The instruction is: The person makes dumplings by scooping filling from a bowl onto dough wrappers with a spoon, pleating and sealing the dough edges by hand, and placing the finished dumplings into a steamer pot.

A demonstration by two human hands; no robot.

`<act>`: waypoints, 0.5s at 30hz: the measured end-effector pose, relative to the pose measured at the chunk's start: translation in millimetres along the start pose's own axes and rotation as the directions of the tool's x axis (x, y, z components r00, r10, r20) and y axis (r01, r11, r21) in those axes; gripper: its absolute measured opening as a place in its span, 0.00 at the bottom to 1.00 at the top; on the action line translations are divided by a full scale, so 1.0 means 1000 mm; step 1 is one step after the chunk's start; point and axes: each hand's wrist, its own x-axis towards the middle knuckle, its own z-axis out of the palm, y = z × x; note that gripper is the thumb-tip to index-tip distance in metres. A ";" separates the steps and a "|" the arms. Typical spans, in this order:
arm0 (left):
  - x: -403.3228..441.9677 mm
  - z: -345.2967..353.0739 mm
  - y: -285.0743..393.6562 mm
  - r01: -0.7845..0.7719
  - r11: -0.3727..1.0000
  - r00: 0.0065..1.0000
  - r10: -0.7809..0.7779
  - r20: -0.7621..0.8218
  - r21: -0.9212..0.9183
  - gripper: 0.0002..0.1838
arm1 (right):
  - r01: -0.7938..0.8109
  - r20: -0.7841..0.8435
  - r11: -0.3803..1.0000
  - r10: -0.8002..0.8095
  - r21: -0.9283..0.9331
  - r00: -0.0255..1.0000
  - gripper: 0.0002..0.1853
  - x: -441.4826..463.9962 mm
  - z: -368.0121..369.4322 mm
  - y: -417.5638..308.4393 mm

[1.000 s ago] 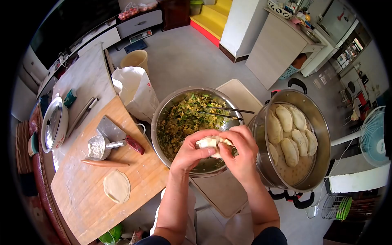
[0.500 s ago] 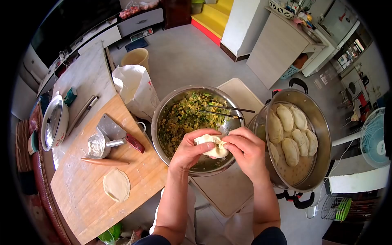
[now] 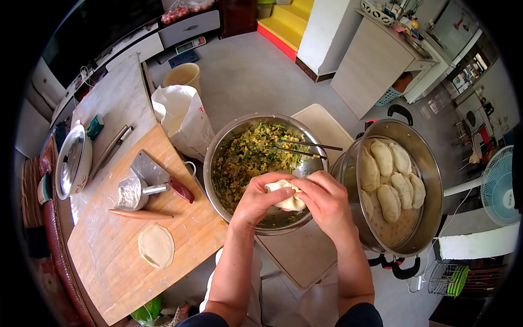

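in the head view, we hold a dumpling (image 3: 294,203) in both hands, above the near edge of the steel bowl (image 3: 213,203). our left hand (image 3: 256,199) curls around the dumpling's left side, its thumb lying along the front of the dough. our right hand (image 3: 328,203) has its fingers drawn narrow, pinching the dumpling at its right end; we cannot tell exactly how each of those fingertips sits.

below our hands, the bowl holds chopped green and yellow filling (image 3: 248,158), and a pair of chopsticks (image 3: 313,145) sticks out over its right edge. the bowl stands on a small table (image 3: 294,264), whose near corner shows between our forearms. to the right, just beside the bowl, a pot (image 3: 430,218) carries several dumplings (image 3: 389,203) laid close together, mostly toward its far edge.

to our left, on the wooden board (image 3: 109,261), a flat round of dough (image 3: 156,246) lies between the middle and the right corner. a rolling pin (image 3: 141,213) lies beyond it, then a scoop of flour (image 3: 131,193), and a cleaver (image 3: 151,169) near the right edge. a white bag (image 3: 188,131) stands just past that edge.
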 end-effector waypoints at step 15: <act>-0.003 -0.003 0.011 -0.040 0.999 0.997 0.040 0.062 -0.016 0.26 | 0.040 -0.056 0.999 -0.041 -0.013 0.998 0.16 -0.003 -0.002 0.009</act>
